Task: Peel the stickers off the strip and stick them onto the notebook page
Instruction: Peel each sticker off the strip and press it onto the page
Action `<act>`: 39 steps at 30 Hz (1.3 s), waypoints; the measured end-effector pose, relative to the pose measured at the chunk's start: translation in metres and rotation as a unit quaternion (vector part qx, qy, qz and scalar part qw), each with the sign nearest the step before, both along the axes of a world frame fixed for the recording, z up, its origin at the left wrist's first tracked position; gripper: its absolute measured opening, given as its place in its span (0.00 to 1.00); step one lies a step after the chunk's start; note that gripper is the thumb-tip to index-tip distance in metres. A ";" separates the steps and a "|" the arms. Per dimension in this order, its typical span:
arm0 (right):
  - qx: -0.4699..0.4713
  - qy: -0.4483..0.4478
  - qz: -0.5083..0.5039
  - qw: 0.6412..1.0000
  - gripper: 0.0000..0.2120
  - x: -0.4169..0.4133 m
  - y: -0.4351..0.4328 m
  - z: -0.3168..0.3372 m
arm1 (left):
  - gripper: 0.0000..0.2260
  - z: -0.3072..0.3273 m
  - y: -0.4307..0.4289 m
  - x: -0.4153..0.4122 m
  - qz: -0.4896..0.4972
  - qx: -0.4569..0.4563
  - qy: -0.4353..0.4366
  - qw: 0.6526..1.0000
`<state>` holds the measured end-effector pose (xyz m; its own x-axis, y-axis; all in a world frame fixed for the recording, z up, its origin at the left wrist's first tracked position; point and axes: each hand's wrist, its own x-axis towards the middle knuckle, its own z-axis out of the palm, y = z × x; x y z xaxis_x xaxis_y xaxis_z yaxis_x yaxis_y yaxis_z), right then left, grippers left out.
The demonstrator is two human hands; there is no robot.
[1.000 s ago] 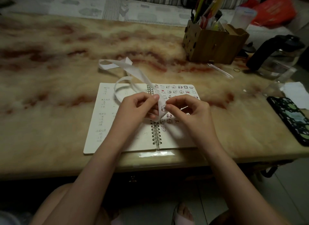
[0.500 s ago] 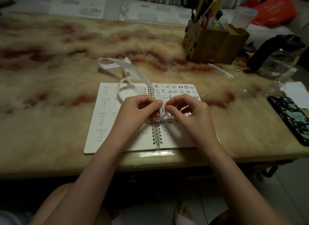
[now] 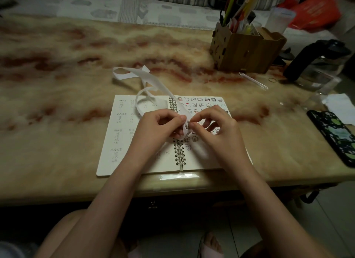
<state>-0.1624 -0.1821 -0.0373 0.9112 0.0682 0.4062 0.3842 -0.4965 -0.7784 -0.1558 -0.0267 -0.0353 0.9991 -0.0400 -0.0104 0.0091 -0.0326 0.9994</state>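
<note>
Strip loop (image 3: 163,86) now further right; left hand (image 3: 159,127) pinches strip, right hand (image 3: 217,131) pinches sticker (image 3: 186,125). Peeling step; next, lift edge cleanly.

a: how is the light?
b: dim and warm; a pale glare sits on the table (image 3: 57,161) front edge.
a: sharp?
b: soft, grainy; corners bend and blur, floor (image 3: 336,209) in shadow.

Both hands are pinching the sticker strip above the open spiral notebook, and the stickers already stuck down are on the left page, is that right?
Not quite: the head view shows the stuck stickers on the right page; the left page carries handwriting. The left hand and right hand do pinch the sticker strip above the spiral notebook.
</note>
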 end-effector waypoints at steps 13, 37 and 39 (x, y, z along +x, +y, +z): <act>0.128 0.215 0.032 0.968 0.02 -0.003 -0.014 0.012 | 0.06 -0.002 0.004 0.003 0.030 0.011 0.004 0.999; 0.019 0.303 0.031 0.952 0.02 0.002 -0.023 0.004 | 0.06 -0.003 0.004 0.002 0.045 0.022 0.004 0.999; 0.018 0.302 0.029 0.953 0.02 0.002 -0.023 0.002 | 0.06 -0.003 0.004 0.003 0.046 0.023 0.005 0.999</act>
